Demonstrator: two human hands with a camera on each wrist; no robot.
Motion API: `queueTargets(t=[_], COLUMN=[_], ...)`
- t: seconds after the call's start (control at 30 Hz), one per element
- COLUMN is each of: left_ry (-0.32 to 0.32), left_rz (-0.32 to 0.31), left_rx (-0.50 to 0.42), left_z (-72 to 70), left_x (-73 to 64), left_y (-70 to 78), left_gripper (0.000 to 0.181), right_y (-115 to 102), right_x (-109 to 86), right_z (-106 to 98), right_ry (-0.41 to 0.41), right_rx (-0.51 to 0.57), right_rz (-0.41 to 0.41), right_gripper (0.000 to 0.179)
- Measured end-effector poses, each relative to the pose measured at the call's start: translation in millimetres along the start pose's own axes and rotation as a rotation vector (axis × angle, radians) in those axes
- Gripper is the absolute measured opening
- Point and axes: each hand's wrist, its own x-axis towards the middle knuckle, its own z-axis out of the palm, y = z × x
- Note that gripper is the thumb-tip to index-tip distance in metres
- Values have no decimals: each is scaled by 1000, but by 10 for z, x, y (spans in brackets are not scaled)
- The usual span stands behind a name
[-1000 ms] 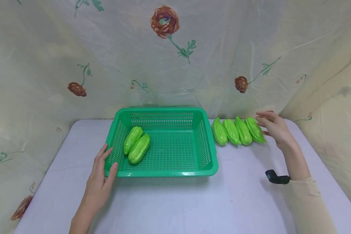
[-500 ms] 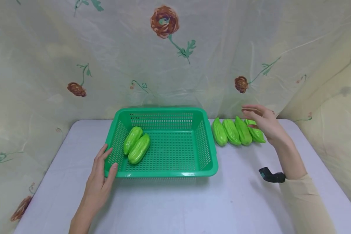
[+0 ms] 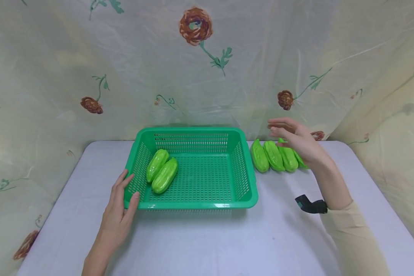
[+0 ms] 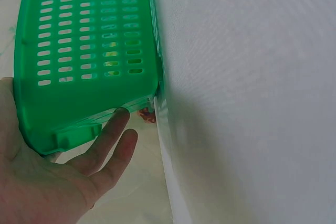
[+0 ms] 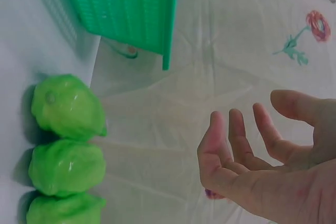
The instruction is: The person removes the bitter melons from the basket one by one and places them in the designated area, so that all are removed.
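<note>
A green perforated plastic basket (image 3: 196,205) stands on the table. Two glossy green ribbed fruits, like star fruits (image 3: 164,175), lie inside at its left. My left hand (image 3: 116,216) holds the basket's front left corner, with the thumb and a finger over the rim; in the left wrist view, other fingers (image 4: 107,142) lie outside the wall. Several more such fruits (image 3: 273,155) lie in a row right of the basket. Above the row's right end hovers my right hand (image 3: 301,142), holding nothing, its fingers loosely bent. It partly hides the rightmost fruits.
A white cloth covers the table (image 3: 207,245). Behind and at both sides hangs a pale curtain (image 3: 227,96) with printed flowers. A black wrist camera (image 3: 311,204) sticks out from the right wrist.
My right hand has moved left and slightly up, from beside the rightmost fruit to over the row. The left hand, basket and fruits have not visibly moved.
</note>
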Motion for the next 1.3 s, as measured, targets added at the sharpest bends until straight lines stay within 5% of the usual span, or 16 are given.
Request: queueTargets(t=[1.3], left_ry=[9], left_rz=[7], left_rx=[5], left_z=[15], left_x=[3], left_y=[-32], left_gripper=[52], right_y=[-904], right_x=[318], right_z=[795], right_ry=[-233], right_rx=[50], right_rz=[-144], right_gripper=[44])
